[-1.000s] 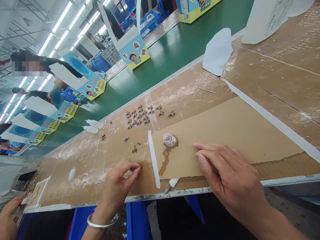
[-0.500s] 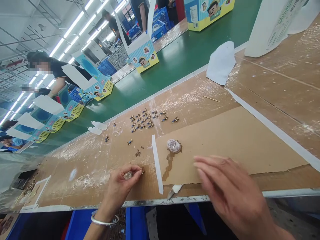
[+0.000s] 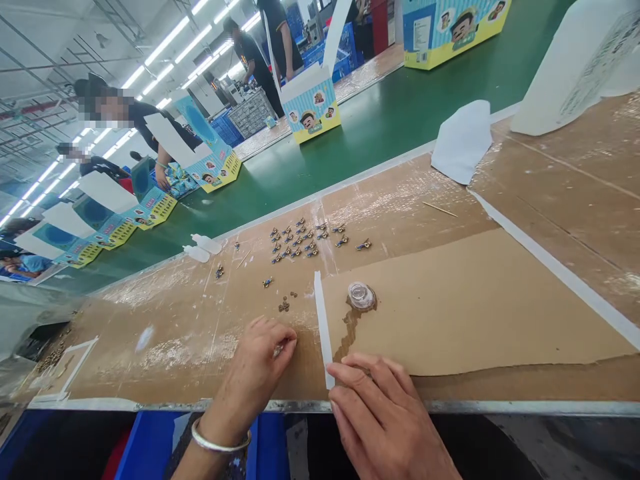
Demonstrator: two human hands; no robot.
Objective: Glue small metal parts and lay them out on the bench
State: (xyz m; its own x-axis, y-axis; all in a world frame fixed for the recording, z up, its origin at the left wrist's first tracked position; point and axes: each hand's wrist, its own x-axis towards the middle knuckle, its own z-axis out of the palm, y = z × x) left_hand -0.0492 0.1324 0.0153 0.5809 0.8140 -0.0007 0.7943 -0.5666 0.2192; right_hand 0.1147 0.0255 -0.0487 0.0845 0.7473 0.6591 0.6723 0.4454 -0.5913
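Note:
My left hand (image 3: 263, 363), a bangle on its wrist, hovers over the table left of a white tape strip, thumb and index finger pinched. Whatever sits in that pinch is hidden now. My right hand (image 3: 380, 410) is over the cardboard's near edge, fingers stretched and slightly apart, fingertips by the lower end of the tape strip (image 3: 321, 320). Beyond my left hand lies a small cluster of brown round pieces (image 3: 284, 305). Farther back, several tiny blue-and-gold figures (image 3: 300, 240) lie in rows. A clear round dish (image 3: 360, 295) stands on the cardboard in a wet patch.
The cardboard sheet (image 3: 465, 307) covers the right of the table. Two white bottles (image 3: 197, 252) and a thin wooden stick (image 3: 440, 209) lie farther back. Beyond runs a green conveyor belt (image 3: 380, 120) with printed boxes (image 3: 313, 110). A co-worker (image 3: 145, 123) stands at the far side.
My right hand has moved left and down, now covering the spot where a white-handled blade lay. My left hand has turned so its fingertips hide the tiny piece seen there before. The view has shifted slightly.

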